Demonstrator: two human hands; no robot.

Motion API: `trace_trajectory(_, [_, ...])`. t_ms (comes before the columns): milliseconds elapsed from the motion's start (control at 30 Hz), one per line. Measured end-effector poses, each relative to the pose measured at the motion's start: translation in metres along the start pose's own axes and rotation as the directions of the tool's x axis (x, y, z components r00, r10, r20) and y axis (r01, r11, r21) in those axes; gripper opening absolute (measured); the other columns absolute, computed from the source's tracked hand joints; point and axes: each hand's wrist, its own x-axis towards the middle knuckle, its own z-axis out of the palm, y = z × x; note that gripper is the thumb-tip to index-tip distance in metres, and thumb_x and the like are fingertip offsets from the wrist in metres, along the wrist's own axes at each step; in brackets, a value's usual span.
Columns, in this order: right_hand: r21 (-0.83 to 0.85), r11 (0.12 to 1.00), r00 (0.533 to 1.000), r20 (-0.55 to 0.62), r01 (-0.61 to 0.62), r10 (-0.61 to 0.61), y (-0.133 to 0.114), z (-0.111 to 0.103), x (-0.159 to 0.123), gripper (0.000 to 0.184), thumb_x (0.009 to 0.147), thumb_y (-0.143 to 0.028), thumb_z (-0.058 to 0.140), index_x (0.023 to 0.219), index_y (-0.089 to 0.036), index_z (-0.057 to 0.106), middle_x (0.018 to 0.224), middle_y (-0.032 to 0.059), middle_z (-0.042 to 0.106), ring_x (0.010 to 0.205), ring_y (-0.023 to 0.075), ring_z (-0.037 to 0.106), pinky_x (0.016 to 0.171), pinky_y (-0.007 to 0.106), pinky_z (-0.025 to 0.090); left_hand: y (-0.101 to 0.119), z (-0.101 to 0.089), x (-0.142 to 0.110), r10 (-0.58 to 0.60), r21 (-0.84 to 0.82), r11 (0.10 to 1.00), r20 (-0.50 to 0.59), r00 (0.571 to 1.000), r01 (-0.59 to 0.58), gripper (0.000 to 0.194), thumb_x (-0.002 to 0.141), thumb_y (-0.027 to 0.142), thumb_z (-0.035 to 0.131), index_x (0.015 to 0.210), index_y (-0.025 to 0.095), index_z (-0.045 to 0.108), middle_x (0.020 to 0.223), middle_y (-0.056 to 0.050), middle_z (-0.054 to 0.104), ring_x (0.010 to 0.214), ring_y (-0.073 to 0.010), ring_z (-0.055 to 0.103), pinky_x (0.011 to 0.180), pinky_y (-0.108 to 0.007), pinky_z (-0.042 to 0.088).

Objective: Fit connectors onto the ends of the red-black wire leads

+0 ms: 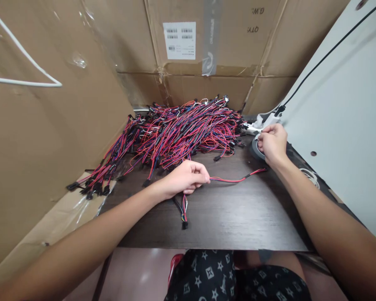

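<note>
Black cloth with stars covers the person's lap by the front edge of the counter. The left hand is over the middle, its fingers pinched tight around a red and black wire. One end pokes out toward the right edge; a plug sits below the hand, nearer the front. The right hand is by the grey tape near the right edge, fingers curled in; from here I can't tell if they grip it. A pile of wires lies at the back edge.
</note>
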Motion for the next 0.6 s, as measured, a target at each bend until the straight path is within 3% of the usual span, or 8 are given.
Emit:
trace_trajectory(100, [0.309,0.933,0.977,-0.045,-0.183,0.206,-0.011,-0.003,-0.003,0.025,0.067,-0.004,0.041,0.086,-0.020,0.040,0.055,-0.0047,0.043,0.039,0.0116,0.043,0.037,0.023,0.034,0.000,-0.001,0.000,0.004,-0.006,1.000,0.006,1.000,-0.004,0.010,0.075,0.014,0.063,0.066,0.011,0.058,0.044,0.006,0.043,0.031,-0.0008,0.027,0.029,-0.013,0.021])
trace_trajectory(233, [0.526,0.807,0.946,-0.014,-0.268,0.323,-0.018,-0.007,-0.005,0.024,0.063,-0.001,0.043,0.073,-0.022,0.036,0.050,-0.0063,0.042,0.036,0.0098,0.044,0.032,0.019,0.033,-0.001,-0.001,0.000,0.006,-0.005,1.000,0.002,1.000,-0.006,0.010,0.074,0.014,0.063,0.066,0.011,0.057,0.044,0.006,0.043,0.031,-0.0007,0.027,0.029,-0.013,0.021])
trace_trajectory(467, [0.699,0.636,0.902,0.031,-0.328,0.431,-0.023,-0.010,-0.005,0.024,0.062,0.003,0.039,0.069,-0.020,0.041,0.046,-0.0078,0.040,0.039,0.0118,0.055,0.037,0.021,0.048,-0.001,-0.001,0.001,0.009,-0.009,1.000,0.002,1.000,-0.009,0.011,0.074,0.016,0.064,0.066,0.012,0.057,0.044,0.006,0.043,0.031,-0.0007,0.027,0.029,-0.013,0.021])
trace_trajectory(600, [0.732,0.637,0.925,-0.025,-0.241,0.379,-0.026,-0.008,-0.006,0.024,0.063,0.004,0.040,0.067,-0.019,0.044,0.052,-0.0061,0.046,0.041,0.0108,0.055,0.038,0.021,0.049,-0.002,-0.002,0.000,0.012,-0.007,1.000,0.014,1.000,-0.011,0.012,0.074,0.018,0.065,0.067,0.012,0.058,0.044,0.006,0.043,0.031,-0.0007,0.027,0.029,-0.013,0.021])
